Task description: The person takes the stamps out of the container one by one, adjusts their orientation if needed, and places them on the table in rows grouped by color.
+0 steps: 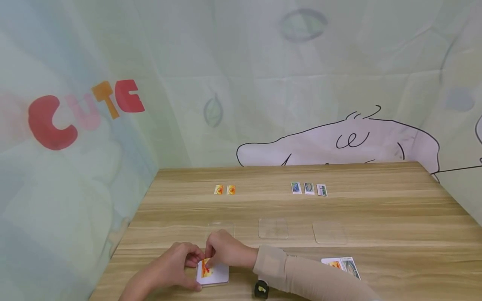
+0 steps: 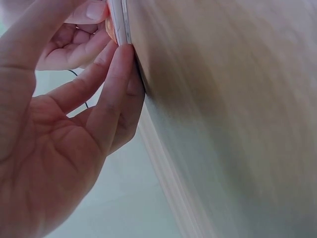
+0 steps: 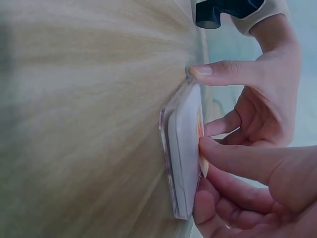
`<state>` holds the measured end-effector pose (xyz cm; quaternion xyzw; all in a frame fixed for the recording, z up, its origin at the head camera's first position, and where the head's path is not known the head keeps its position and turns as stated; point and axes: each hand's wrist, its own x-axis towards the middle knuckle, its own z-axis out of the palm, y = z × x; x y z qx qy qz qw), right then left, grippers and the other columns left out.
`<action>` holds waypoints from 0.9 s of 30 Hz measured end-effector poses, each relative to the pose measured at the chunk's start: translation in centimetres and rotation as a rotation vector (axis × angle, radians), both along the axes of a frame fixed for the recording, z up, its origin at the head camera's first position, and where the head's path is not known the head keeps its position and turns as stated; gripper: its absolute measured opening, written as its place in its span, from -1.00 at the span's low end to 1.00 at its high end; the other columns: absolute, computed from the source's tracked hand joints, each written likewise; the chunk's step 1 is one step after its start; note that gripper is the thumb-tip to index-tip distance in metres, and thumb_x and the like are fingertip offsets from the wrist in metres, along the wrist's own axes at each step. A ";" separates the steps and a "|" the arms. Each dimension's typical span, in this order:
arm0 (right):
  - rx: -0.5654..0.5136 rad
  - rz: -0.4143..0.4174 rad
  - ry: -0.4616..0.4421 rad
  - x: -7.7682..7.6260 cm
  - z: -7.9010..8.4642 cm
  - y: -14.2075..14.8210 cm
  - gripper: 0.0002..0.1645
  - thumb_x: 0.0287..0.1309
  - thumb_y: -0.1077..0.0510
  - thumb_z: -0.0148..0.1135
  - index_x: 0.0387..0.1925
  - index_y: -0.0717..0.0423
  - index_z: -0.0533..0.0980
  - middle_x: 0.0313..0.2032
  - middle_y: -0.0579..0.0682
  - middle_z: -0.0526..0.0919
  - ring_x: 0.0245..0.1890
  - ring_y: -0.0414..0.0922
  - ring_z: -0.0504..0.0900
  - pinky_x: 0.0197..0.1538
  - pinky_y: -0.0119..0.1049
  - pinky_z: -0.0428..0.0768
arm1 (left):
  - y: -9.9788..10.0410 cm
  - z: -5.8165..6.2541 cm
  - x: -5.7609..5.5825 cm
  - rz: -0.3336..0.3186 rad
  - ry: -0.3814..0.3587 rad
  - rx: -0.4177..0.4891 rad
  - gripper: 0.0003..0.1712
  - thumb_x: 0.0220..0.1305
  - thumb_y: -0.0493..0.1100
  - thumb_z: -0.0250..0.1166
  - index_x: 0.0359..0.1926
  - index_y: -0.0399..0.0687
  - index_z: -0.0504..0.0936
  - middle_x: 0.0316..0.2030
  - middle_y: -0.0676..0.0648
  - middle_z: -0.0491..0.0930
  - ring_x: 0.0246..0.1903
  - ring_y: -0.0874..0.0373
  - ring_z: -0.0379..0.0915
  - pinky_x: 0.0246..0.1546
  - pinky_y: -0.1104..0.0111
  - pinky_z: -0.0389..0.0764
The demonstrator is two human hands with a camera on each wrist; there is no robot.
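Note:
My left hand [image 1: 171, 265] grips a white rounded-corner block [image 1: 221, 276] at the table's near left, thumb on its near edge and fingers along its far side. A clear plastic layer [image 3: 164, 144] shows under the block in the right wrist view. On the block's top lies a small orange-and-yellow picture card [image 1: 206, 271]. My right hand [image 1: 230, 251] pinches this card between thumb and fingers; one card corner [image 3: 204, 168] stands up from the white surface. In the left wrist view, the left fingertips [image 2: 125, 52] press the block's edge.
Two orange cards [image 1: 224, 190] lie at the back left, three picture cards [image 1: 308, 189] at the back right. Three clear plates [image 1: 273, 228] form a row mid-table. Beside the right sleeve [image 1: 312, 271] lie more picture cards [image 1: 350, 267], partly covered. A printed curtain [image 1: 263, 83] surrounds the table.

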<state>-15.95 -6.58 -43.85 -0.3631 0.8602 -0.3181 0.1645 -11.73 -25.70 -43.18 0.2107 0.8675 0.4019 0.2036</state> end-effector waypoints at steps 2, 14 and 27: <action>-0.001 -0.003 0.001 0.0 0.0 0.0 -0.81 -0.08 0.32 0.57 -0.58 0.12 0.64 -0.61 -0.25 0.52 -0.56 -0.39 0.42 -0.46 -0.57 0.41 | 0.0 0.0 0.0 0.001 0.002 0.002 -0.37 -0.20 -0.16 0.69 -0.11 -0.30 0.60 -0.17 -0.08 0.60 -0.20 0.19 0.58 -0.14 0.36 0.63; -0.027 -0.024 -0.014 0.1 0.0 0.0 -0.82 -0.05 0.41 0.49 -0.55 0.14 0.65 -0.58 -0.21 0.56 -0.55 -0.40 0.44 -0.44 -0.58 0.44 | 0.0 -0.1 0.1 0.010 -0.012 -0.005 -0.37 -0.21 -0.16 0.69 -0.11 -0.31 0.60 -0.17 -0.08 0.61 -0.20 0.17 0.58 -0.14 0.33 0.64; -0.080 -0.021 -0.075 -0.8 -0.2 0.4 -0.80 0.13 0.39 0.37 -0.57 0.17 0.64 -0.61 -0.22 0.55 -0.59 -0.39 0.42 -0.49 -0.56 0.44 | 0.0 -0.1 -0.1 0.016 -0.050 -0.008 -0.38 -0.19 -0.19 0.68 -0.09 -0.32 0.60 -0.17 -0.07 0.62 -0.20 0.15 0.58 -0.15 0.34 0.64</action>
